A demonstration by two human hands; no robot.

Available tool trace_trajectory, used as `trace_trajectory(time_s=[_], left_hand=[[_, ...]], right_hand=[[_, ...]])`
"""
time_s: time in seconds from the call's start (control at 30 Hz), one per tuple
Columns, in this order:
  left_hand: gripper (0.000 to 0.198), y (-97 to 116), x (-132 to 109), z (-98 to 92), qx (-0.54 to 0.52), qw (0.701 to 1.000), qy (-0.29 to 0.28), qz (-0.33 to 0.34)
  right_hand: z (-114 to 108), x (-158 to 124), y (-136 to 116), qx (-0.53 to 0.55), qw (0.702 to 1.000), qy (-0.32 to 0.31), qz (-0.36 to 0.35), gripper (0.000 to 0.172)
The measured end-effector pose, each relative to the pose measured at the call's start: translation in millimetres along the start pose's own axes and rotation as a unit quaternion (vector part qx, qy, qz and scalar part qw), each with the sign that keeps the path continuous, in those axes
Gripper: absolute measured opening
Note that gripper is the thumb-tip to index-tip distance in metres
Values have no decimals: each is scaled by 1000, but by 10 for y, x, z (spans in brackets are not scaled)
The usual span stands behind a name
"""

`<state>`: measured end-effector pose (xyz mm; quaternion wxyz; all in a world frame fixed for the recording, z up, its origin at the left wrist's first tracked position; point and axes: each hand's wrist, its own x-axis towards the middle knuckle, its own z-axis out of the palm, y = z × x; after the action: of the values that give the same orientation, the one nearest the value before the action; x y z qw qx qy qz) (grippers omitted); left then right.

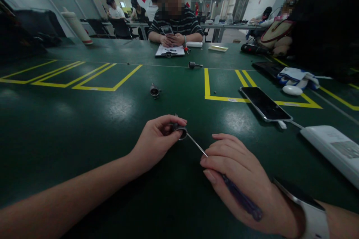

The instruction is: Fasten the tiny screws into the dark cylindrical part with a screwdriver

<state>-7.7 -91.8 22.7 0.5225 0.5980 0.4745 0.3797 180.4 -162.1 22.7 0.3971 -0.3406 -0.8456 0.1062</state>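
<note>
My left hand (157, 134) is closed around a small dark metal part with a round cup-like opening (183, 133), fingers on top and thumb at its rim. In my right hand (238, 171) lies a screwdriver (242, 198) with a dark purple handle and a thin shaft. The shaft slants up and left, and its tip reaches the opening of the metal part; the exact contact is hidden. A similar cup-shaped metal part (154, 90) sits on the table beyond my left hand. Farther back lies another metal part (193, 65) with a thin stem.
The green table (84, 127) bears yellow tape outlines (207, 86). To the right are a phone (265, 102) with a cable, a white device (333, 149), a white oval object (292, 90) and a cloth (297, 76). Opposite, a person (175, 26) holds a phone above a clipboard (169, 51).
</note>
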Motion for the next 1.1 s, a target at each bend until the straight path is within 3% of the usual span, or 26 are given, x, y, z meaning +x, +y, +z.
trace_trajectory(time_s=[0.1,0.17,0.27,0.37,0.5,0.63,0.77,1.1], left_hand=[[37,-33,73,-38,15,999,-37,-1],[40,-59,120,-69,45,998,-45,24],[34,-99,206,-123,141,983,-47,108],[37,-129,362,-165,248,949,-58,185],[41,-130,672,-155,377,887,5,268],[28,-110,907,-80,418,859,43,294],[28,-139,952,-27,451,831,63,321],[22,-192,940,-44,388,856,-65,335]], right_hand=[[-27,12,17,21,999,7,26,15],[-35,28,23,33,998,6,51,15],[-49,66,38,58,994,-1,91,12],[-63,140,100,70,991,5,116,11],[-48,289,279,62,985,69,143,9],[-12,382,455,69,979,134,135,4],[1,359,522,94,985,91,109,3],[40,335,472,144,986,16,84,9]])
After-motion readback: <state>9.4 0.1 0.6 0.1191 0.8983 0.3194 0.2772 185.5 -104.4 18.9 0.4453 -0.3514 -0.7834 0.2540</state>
